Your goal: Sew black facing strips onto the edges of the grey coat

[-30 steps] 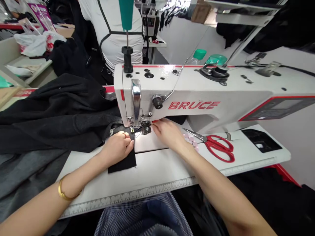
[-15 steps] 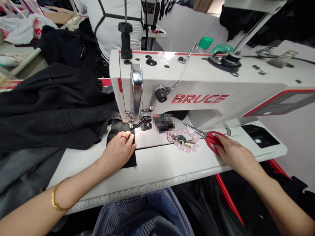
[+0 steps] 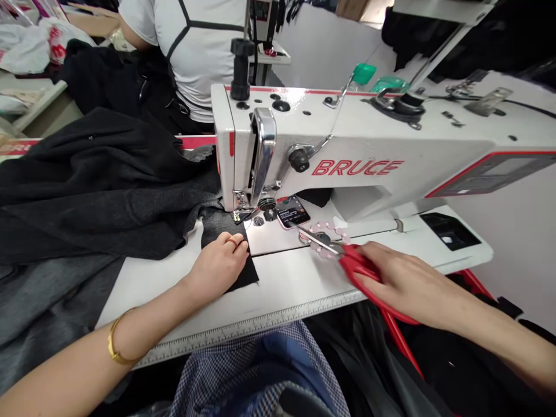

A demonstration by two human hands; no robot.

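My left hand [image 3: 219, 263] rests with curled fingers on a piece of black fabric [image 3: 247, 277], just in front of the needle area of a white sewing machine [image 3: 360, 145]. The fabric lies flat under the presser foot and runs left into a large dark garment [image 3: 99, 197]. In my right hand [image 3: 399, 281] is a pair of scissors [image 3: 358, 266] with red handles, lifted over the worktop. Their blades point left towards the fabric and pass in front of keys on a pink beaded ring [image 3: 330, 231]. Whether the blades are parted is unclear.
A phone [image 3: 293, 212] lies on the machine bed, right of the needle. A printed ruler [image 3: 243, 328] edges the worktop [image 3: 286, 278]. Behind the machine stands a person in a white shirt [image 3: 208, 58]. Green-topped bottles [image 3: 364, 73] are behind the machine.
My right hand has picked the scissors up off the worktop and brought them left and nearer to me. My left hand stays on the black fabric. The view has shifted slightly.
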